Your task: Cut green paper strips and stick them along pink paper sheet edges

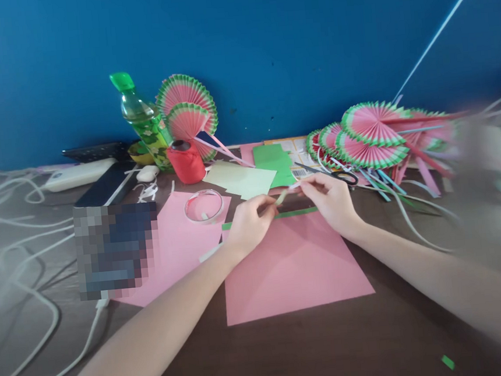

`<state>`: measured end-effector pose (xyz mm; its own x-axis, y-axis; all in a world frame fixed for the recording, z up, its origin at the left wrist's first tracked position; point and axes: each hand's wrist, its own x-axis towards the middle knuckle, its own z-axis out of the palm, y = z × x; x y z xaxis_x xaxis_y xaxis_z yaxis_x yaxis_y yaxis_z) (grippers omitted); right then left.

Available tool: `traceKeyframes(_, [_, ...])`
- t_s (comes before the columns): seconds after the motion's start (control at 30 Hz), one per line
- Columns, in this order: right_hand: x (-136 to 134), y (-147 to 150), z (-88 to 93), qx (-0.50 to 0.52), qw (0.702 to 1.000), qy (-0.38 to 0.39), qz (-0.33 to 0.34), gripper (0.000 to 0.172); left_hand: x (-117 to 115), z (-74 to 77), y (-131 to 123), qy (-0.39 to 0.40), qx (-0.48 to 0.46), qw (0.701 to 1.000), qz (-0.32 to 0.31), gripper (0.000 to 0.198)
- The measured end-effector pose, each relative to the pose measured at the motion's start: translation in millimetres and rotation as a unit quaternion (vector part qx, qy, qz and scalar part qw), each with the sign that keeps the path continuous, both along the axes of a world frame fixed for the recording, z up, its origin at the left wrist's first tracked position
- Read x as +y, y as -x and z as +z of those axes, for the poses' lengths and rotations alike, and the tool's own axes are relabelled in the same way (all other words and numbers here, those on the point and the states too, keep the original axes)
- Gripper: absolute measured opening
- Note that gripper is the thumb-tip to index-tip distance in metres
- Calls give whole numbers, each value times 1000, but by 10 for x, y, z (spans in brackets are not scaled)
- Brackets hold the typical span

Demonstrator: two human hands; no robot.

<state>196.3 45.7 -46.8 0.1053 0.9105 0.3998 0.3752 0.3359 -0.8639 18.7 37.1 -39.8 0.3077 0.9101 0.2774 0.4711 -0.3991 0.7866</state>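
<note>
Above the far edge of a pink sheet [292, 266], both my hands pinch a narrow pale strip [282, 197]. My left hand [251, 223] closes on its yellowish-green end. At the other end, which looks white, the fingertips of my right hand [329, 198] are closed. Along its far edge the pink sheet carries a thin green band [296, 212]. A roll of clear tape [203, 206] lies left of my left hand, on a second pink sheet [181, 247]. Just beyond my right hand are black-handled scissors [345, 177].
Pale green paper [243, 177] and bright green paper [274, 161] lie behind my hands. Pleated paper fans [374, 127] pile up at the right; others [187, 103] stand by a green-capped bottle [144, 118] and a red container [185, 162]. White cables [50, 299] and a blurred-out phone [119, 246] occupy the left.
</note>
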Motion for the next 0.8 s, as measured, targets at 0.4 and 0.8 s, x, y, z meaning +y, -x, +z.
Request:
traceKeyframes(0.4, [184, -194, -106, -170, 981, -58, -74, 10, 46, -88, 36, 26, -46, 998, 15, 19])
traceKeyframes(0.8, [-42, -11, 50, -58, 988, -33, 140, 28, -28, -21, 22, 29, -54, 997, -54, 21])
